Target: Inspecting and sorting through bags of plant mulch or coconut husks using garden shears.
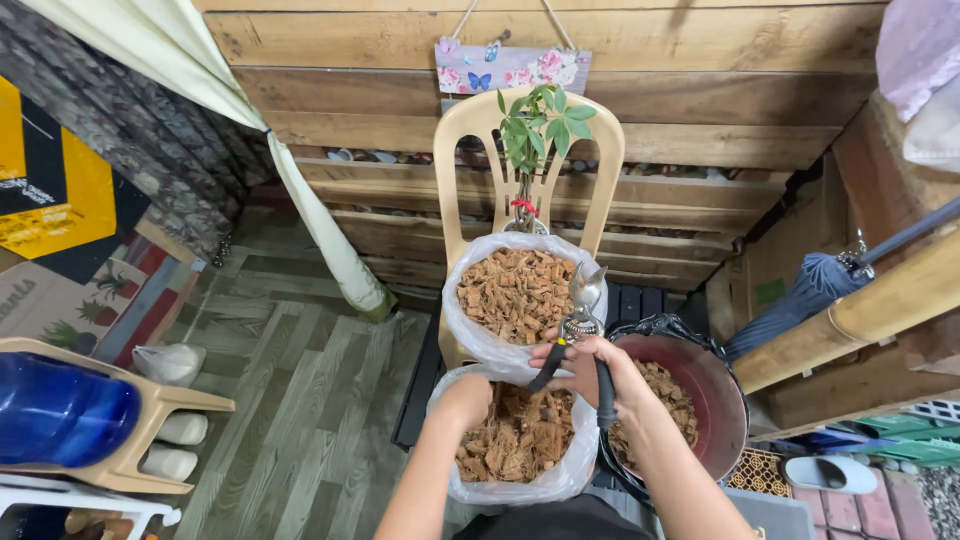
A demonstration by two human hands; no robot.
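My right hand grips black-handled pruning shears, blades pointing up, above the gap between two bags. My left hand is dug into brown bark chips inside the near clear plastic bag, fingers hidden in the chips. A second clear bag of bark chips rests on a beige plastic chair. Behind that bag stands a small green-leaved plant with a red tie on its stem. A dark red round pot lined with black plastic holds more chips at my right.
A wooden pallet wall with a floral hanging sign backs the chair. A folded blue umbrella leans at right. At left sit a blue container on a beige stool, white sacks and a cream curtain on wood-pattern flooring.
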